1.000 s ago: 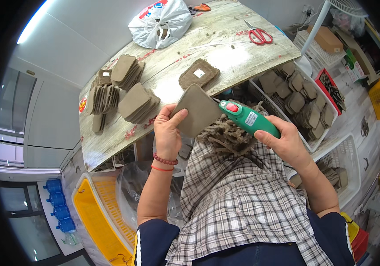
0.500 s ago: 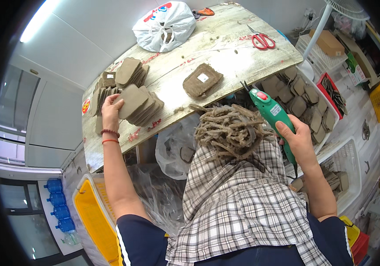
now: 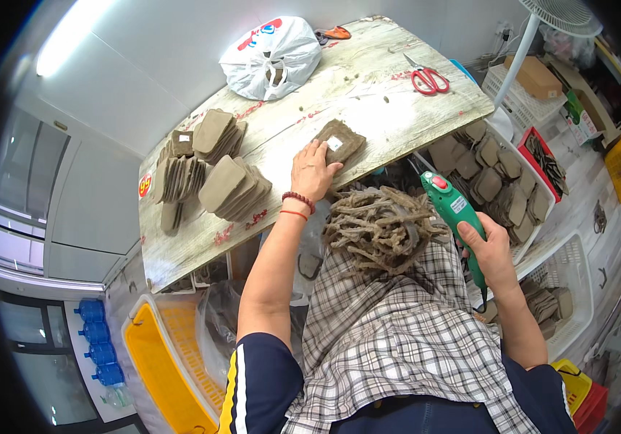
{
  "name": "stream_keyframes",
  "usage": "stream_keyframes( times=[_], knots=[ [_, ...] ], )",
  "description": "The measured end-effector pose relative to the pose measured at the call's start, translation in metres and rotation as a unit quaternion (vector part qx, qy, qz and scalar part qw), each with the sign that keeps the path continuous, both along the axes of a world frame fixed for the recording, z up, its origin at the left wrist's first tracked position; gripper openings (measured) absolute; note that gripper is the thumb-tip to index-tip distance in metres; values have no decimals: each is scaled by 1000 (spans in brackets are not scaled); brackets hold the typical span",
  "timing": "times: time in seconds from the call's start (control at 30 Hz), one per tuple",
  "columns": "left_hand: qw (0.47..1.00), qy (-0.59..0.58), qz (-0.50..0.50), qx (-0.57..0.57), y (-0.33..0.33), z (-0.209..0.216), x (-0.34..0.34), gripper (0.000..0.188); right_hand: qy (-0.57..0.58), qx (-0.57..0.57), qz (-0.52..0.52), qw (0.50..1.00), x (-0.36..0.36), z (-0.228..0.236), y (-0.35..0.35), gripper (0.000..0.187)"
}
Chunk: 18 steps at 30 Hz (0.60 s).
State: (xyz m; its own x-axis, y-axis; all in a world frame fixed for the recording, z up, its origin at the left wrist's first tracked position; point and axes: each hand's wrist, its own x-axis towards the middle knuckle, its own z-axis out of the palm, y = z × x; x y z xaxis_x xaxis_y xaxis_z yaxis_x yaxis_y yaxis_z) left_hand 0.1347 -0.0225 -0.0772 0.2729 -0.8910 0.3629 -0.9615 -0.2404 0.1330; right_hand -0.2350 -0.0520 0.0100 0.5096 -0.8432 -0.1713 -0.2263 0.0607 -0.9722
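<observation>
My left hand point(image 3: 313, 172) lies on the near-left edge of a brown fuzzy pad point(image 3: 349, 150) with a white label, its fingers stretched out over it. In my right hand point(image 3: 494, 251) is a pair of green electric scissors point(image 3: 456, 207) with a red button, their thin tip pointing toward the table edge. A heap of grey-brown fuzzy strips point(image 3: 383, 228) rests on the checked apron point(image 3: 397, 347) over my lap. Left of the pad, stacks of flat brown pieces point(image 3: 232, 189) stand on the table; another stack point(image 3: 218, 136) is behind them.
The worn table point(image 3: 390, 87) also carries a white plastic bag point(image 3: 271, 61) and red-handled scissors point(image 3: 428, 79). At right, a white crate point(image 3: 542, 195) holds many brown pieces beside a red tray point(image 3: 546, 163). A yellow basket point(image 3: 162, 362) stands low on the left.
My left hand has left the stack of brown pieces and moved right onto the labelled pad. The electric scissors in my right hand have shifted slightly lower and to the right.
</observation>
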Motion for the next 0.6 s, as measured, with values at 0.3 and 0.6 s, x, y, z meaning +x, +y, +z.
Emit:
stream_keyframes(
  times=[0.3,0.6],
  knots=[
    [998,-23,36,53,-13,-1,-11,55,-19,22,-3,1000,4,-12,3,35],
    [809,495,13,-317,-6,53,-23,19,-22,-4,5,1000,22,1,5,38]
  ],
)
